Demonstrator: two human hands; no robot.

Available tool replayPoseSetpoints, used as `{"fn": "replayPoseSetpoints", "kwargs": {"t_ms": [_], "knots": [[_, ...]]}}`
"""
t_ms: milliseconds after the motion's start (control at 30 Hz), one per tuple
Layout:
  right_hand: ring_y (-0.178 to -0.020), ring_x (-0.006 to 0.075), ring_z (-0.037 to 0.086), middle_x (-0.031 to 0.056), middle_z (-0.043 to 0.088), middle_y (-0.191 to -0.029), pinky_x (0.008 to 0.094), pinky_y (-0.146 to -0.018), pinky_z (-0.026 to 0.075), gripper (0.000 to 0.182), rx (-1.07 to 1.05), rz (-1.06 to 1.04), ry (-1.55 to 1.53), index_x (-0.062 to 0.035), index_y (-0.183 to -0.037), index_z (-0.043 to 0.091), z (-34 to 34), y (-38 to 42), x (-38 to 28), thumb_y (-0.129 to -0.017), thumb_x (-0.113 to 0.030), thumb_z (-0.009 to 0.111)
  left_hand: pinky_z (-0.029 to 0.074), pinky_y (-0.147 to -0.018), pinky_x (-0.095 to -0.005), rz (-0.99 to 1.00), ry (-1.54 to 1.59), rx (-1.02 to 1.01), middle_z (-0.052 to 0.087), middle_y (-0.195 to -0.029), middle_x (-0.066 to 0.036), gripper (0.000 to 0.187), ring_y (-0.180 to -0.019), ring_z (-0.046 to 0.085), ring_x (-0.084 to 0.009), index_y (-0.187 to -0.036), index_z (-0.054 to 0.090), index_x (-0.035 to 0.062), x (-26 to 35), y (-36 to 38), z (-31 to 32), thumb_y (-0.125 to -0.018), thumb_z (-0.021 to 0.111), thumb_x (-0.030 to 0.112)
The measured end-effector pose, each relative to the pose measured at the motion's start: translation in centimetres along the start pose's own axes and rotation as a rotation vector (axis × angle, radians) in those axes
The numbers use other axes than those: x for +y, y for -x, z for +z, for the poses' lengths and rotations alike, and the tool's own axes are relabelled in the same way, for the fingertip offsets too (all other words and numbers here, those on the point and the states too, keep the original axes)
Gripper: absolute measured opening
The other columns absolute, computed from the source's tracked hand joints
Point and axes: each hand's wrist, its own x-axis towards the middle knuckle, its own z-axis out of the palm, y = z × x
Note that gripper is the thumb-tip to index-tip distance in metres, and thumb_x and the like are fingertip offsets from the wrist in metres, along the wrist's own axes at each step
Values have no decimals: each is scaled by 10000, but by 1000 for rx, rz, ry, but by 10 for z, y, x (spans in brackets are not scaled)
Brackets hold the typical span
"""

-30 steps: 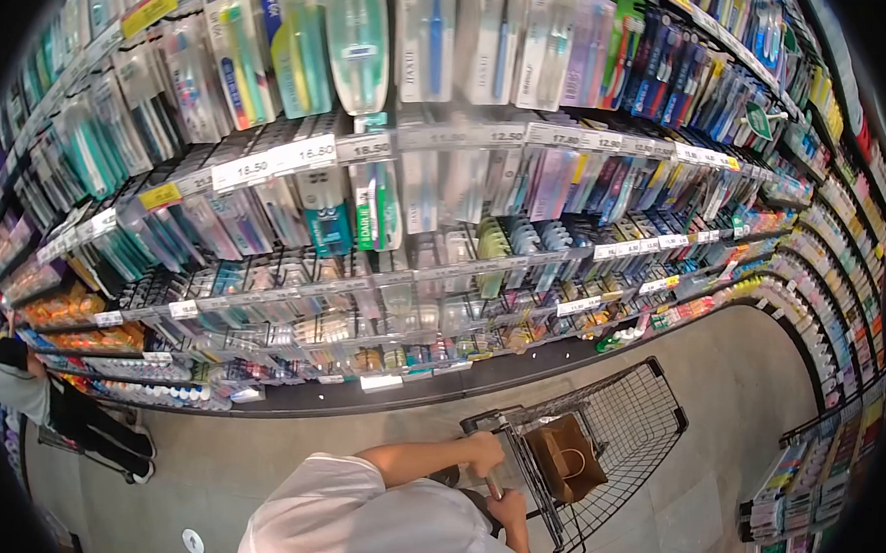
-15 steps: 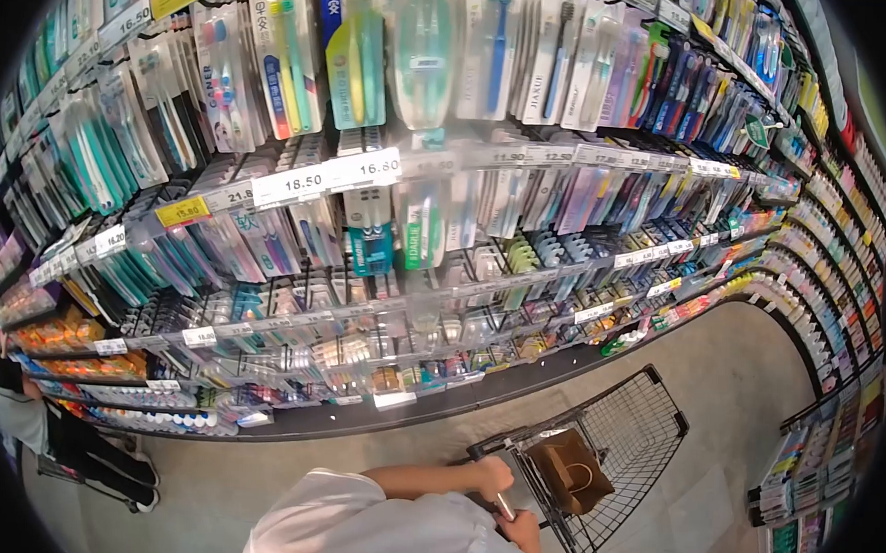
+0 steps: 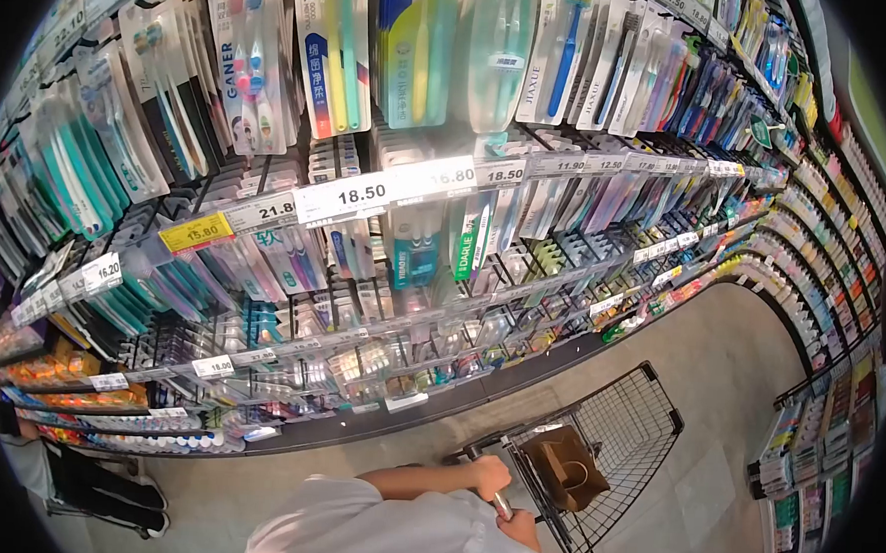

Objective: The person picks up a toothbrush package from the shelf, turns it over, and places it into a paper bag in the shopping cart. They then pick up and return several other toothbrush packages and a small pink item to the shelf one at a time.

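Observation:
Both of my hands are closed on the handle of a black wire shopping cart (image 3: 628, 416). My left hand (image 3: 491, 474) wraps round the upper part of the handle (image 3: 502, 504). Just below it, my right hand (image 3: 521, 530) grips the same bar, its fingers partly hidden. A brown bag (image 3: 563, 468) lies in the cart close to the handle.
Toothbrush packs (image 3: 331, 60) hang in rows on a long curved shelf, with price tags (image 3: 361, 194) along its edges. A person (image 3: 101, 484) stands at the lower left. More stocked shelves (image 3: 834, 267) curve along the right, beside the grey floor (image 3: 705, 335).
The view has moved closer to the shelf, and the toothbrush packs in front look larger and shifted. My hands stay on the handle. The person at the left appears slightly lower.

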Motion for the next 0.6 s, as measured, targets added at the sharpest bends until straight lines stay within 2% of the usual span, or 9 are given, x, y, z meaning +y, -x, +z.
{"fn": "replayPoseSetpoints", "kwargs": {"t_ms": [167, 267, 367, 433, 500, 533, 567, 600], "knots": [[-748, 410, 610, 251, 610, -726, 478, -684, 489, 404, 10, 33, -9, -13, -763, 669, 11, 9, -30, -712, -412, 624, 513, -653, -409, 26, -11, -27, 664, -817, -150, 326, -809, 649, -302, -793, 683, 72, -9, 28, -5, -554, 679, 294], [-745, 417, 609, 253, 610, -722, 487, -685, 487, 391, 11, 27, -5, -14, -753, 668, 21, 7, -26, -733, -400, 607, 497, -631, -394, 62, 349, -75, 639, -771, -112, 325, -746, 631, -279, -803, 637, 56, -12, 41, -20, -622, 681, 322], [-737, 420, 610, 256, 609, -713, 489, -686, 489, 394, 28, -23, 27, -5, -745, 665, 29, -12, -13, -727, -395, 610, 452, -566, -353, 589, 753, 494, 553, -683, -68, 233, -626, 558, -227, -767, 545, 32, 24, 71, -84, -732, 649, 238], [-732, 421, 611, 258, 608, -705, 487, -686, 491, 401, 19, -60, 47, 3, -742, 662, 44, -27, 5, -715, -395, 617, 385, -488, -303, 604, 836, 491, 463, -637, -32, 168, -542, 469, -174, -776, 472, 28, 67, 126, -170, -801, 602, 131], [-726, 421, 612, 260, 607, -698, 486, -686, 494, 410, 11, -88, 62, 12, -738, 660, 59, -32, 23, -703, -394, 625, 331, -453, -266, 783, 868, 667, 458, -625, -22, 137, -505, 445, -142, -791, 462, 33, 92, 190, -231, -808, 588, 82], [-724, 422, 612, 261, 606, -694, 486, -686, 495, 414, 9, -101, 71, 16, -737, 659, 62, -29, 29, -698, -394, 629, 325, -445, -254, 909, 953, 689, 453, -615, -18, 117, -490, 439, -140, -808, 464, 30, 95, 212, -246, -812, 573, 72], [-720, 421, 611, 267, 604, -696, 479, -693, 497, 439, 14, -54, 6, 35, -731, 655, 32, -16, -2, -678, -401, 640, 319, -438, -242, 1035, 1043, 712, 448, -606, -15, 99, -474, 433, -137, -826, 467, 27, 97, 230, -258, -816, 558, 62], [-718, 423, 611, 269, 603, -698, 476, -695, 498, 447, -3, -44, 41, 40, -733, 655, 14, -11, -17, -677, -403, 642, 328, -441, -249, 1105, 1065, 654, 449, -599, -17, 78, -468, 440, -142, -842, 476, 33, 100, 246, -268, -819, 544, 63]]}}
